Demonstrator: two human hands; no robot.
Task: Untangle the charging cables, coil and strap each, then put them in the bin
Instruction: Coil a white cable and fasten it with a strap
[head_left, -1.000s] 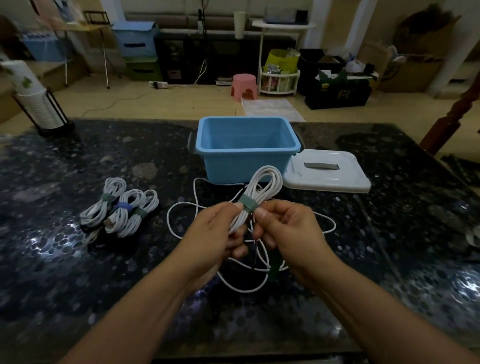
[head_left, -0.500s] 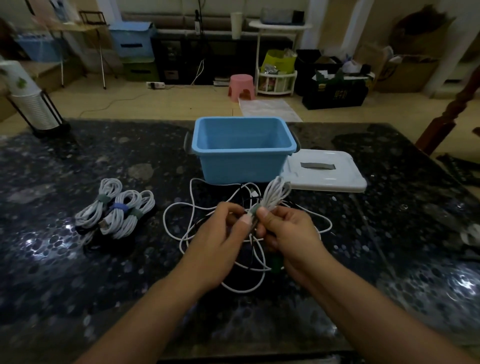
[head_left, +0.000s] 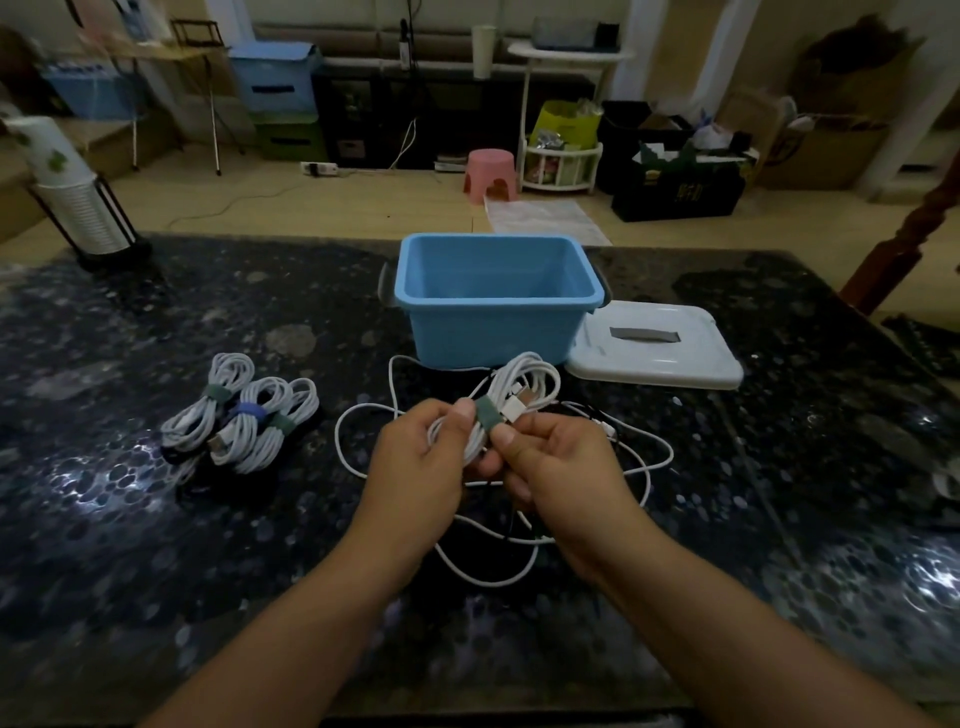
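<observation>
Over the middle of the dark table (head_left: 156, 545), just in front of the blue bin (head_left: 493, 332), you have both hands on one coiled white cable (head_left: 524, 387). Your left hand (head_left: 415, 467) grips the lower end of the coil, while your right hand (head_left: 561, 478) pinches the green strap (head_left: 488, 413) wrapped round its waist — a plug end sticks out just beside the strap. Whether the strap is fully fastened I cannot tell.

As for progress: three strapped bundles (head_left: 244, 415) already lie together to your left, two with green straps and one with blue, well apart from the bin. So by my reading, this coil is the fourth, and it is nearly finished.

What remains looks plain enough. Loose white cable (head_left: 483, 574) sprawls on the table under and around your hands, so at least one more wants untangling, coiling and strapping; a darker lead seems to lie among it, though it is hard to make out. As far as its inside shows, the bin holds nothing — every bundle has yet to go in. Its white lid (head_left: 654, 348) rests off, touching the bin's right side.
</observation>
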